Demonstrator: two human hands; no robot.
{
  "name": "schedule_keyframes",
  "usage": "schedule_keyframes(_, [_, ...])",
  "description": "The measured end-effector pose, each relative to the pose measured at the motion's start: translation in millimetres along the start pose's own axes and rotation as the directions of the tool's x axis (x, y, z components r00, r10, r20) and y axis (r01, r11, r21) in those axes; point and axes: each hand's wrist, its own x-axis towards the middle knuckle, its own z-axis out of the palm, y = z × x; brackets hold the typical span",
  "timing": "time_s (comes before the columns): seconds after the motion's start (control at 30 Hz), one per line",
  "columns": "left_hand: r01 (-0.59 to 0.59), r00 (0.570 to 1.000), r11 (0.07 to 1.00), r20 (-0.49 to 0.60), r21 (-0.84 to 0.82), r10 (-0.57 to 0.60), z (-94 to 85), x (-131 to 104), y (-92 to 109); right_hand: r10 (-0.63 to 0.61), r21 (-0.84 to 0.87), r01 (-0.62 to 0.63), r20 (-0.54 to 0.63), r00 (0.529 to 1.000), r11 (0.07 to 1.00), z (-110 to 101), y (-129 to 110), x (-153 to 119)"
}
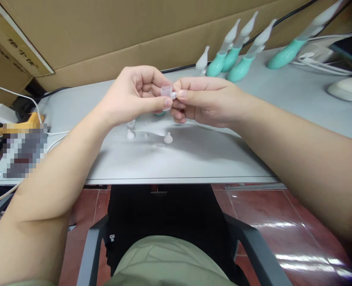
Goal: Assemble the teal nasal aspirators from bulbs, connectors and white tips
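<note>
Over the grey table (176, 165), my left hand (143, 92) is closed on a clear plastic cup-like part (166, 91), thumb in front and fingers behind. My right hand (204, 97) pinches the small side piece (174, 95) of that same part between thumb and forefinger. Below the hands lie a white cone-shaped tip (168, 138), a smaller white tip (130, 135) and a few tiny clear pieces (146, 135). Something teal (159, 113) shows just under my left hand, mostly hidden.
Several teal bulbs with clear necks and white tips (243, 68) stand at the back right, beside a white-tipped clear part (202, 59). A white mouse (348, 89) and cables are at the right. At the left are a yellow object (29, 124) and a white plug (2, 114). Cardboard (104, 31) walls the back.
</note>
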Motion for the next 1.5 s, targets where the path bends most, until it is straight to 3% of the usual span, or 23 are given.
schedule_keyframes(0.2, [-0.027, 0.999, 0.999, 0.026, 0.047, 0.026, 1.3, -1.7, 1.3, 0.036, 0.048, -0.038, 0.033, 0.999, 0.998, -4.6, -4.7, -2.5])
schedule_keyframes(0.43, [-0.013, 0.998, 0.999, 0.066, -0.049, 0.016, -3.2, -0.9, -1.2, 0.079, 0.082, -0.085, 0.076, 0.994, 0.993, -9.0, -2.8, -1.4])
schedule_keyframes(0.7, [-0.013, 0.995, 1.000, 0.102, -0.029, 0.016, -4.7, 0.1, -0.5, 0.101, 0.132, -0.113, 0.096, 0.990, 0.985, -7.0, -2.2, -0.6])
schedule_keyframes(0.97, [0.009, 0.999, 1.000, 0.042, 0.028, -0.010, -4.0, -0.6, -3.0, 0.172, 0.119, -0.172, 0.009, 0.985, 0.978, -1.6, -8.5, -2.5])
schedule_keyframes(1.1, [0.002, 1.000, 0.999, 0.028, 0.040, -0.003, -3.8, 0.5, -5.7, 0.102, 0.090, -0.101, -0.013, 0.995, 0.991, 0.3, -4.3, -0.4])
schedule_keyframes(1.37, [-0.030, 0.995, 0.987, -0.084, 0.155, 0.044, 1.1, -2.8, -2.3, -0.051, -0.124, 0.025, -0.212, 0.976, 0.992, -0.5, 2.1, 2.5])
schedule_keyframes(1.5, [-0.025, 0.995, 0.986, -0.091, 0.164, 0.040, 4.4, -2.5, -1.8, -0.034, -0.116, 0.009, -0.216, 0.976, 0.993, -6.9, 3.8, 3.8])
